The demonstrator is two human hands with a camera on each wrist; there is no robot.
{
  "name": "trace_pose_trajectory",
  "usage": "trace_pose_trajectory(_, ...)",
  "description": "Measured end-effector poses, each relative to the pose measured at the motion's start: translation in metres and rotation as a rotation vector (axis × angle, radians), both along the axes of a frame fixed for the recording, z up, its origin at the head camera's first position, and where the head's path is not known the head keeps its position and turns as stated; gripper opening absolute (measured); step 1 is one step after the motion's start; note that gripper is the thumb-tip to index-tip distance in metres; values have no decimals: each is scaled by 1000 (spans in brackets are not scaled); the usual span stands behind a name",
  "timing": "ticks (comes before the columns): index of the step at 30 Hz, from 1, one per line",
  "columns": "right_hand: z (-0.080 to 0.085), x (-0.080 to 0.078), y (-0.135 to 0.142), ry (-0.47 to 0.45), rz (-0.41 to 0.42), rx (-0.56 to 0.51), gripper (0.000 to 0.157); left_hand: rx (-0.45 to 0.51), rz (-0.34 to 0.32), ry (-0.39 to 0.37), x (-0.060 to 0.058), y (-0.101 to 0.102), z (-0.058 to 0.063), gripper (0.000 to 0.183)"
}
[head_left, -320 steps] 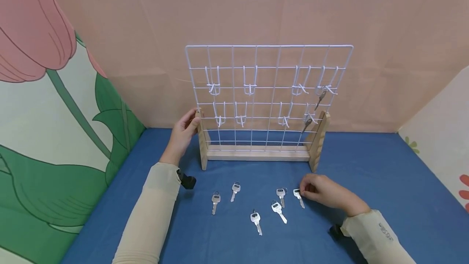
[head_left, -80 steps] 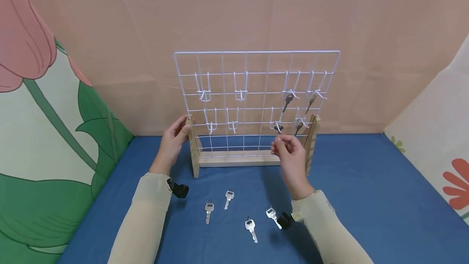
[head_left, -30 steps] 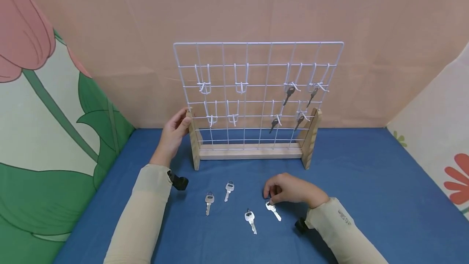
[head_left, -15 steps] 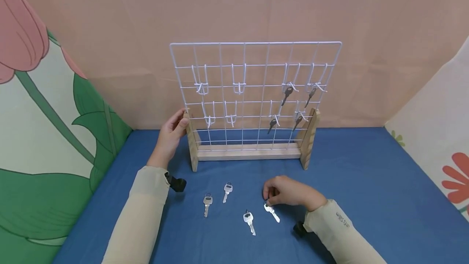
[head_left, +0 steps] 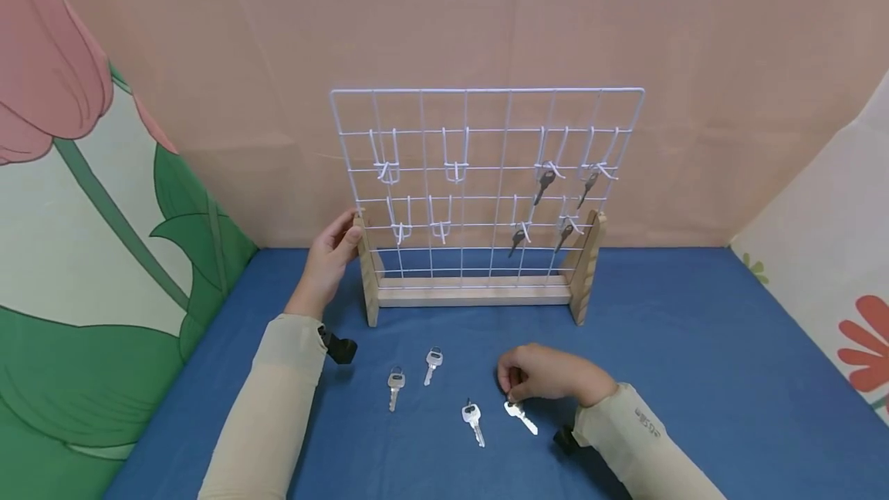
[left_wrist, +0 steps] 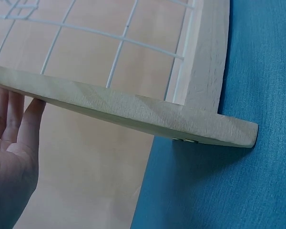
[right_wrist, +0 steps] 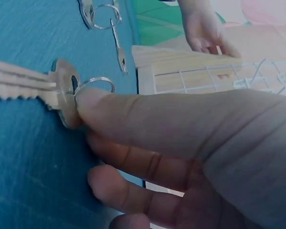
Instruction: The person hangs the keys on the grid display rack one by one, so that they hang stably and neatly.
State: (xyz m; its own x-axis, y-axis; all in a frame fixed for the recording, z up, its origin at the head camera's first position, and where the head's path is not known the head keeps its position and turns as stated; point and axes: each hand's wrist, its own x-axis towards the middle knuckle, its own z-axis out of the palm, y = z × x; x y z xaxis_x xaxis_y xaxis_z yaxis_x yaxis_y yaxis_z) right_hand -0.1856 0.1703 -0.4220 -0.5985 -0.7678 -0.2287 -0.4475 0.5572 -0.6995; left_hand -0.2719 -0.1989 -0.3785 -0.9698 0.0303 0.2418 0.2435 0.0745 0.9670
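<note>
In the head view my left hand (head_left: 325, 262) holds the left wooden post of a white wire grid rack (head_left: 486, 89). The left wrist view shows the fingers against that post (left_wrist: 109, 102). My right hand (head_left: 552, 373) is low over the blue cloth, pinching a silver key (head_left: 522, 417) by its ring end. In the right wrist view the thumb lies on the ring beside the head of the key (right_wrist: 64, 95). Three other keys lie on the cloth: one key (head_left: 472, 423) just to the left, another key (head_left: 434, 366) and a third key (head_left: 396, 388) farther left.
Several double-pronged hooks sit in two rows on the grid. Keys such as the upper key (head_left: 545, 185) and the lower key (head_left: 517, 239) hang from the right-hand hooks. Bare hooks (head_left: 387, 172) are on the left. A beige wall (head_left: 444, 14) stands behind.
Since the oldest frame, two more keys hang on the right-hand hooks. My right hand has come down from the rack to a key on the cloth and shifted it slightly. The left hand stays on the post.
</note>
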Motion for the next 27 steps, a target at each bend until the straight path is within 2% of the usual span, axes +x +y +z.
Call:
trace_pose_trajectory(6,1,-2,3,31,3,-20,20,-8,3,-8,-2,-1,-2,61)
trace_pose_trajectory(17,15,-3,10,110,-92,-150,15,-12,18,-27,-1,-1,0,61)
trace_pose_trajectory(21,19,0,7,147,-156,-207,12,-14,14,-29,-1,0,0,61)
trace_pose_trajectory(27,20,4,0,174,-315,-330,7,-6,2,-23,-2,-1,-1,62)
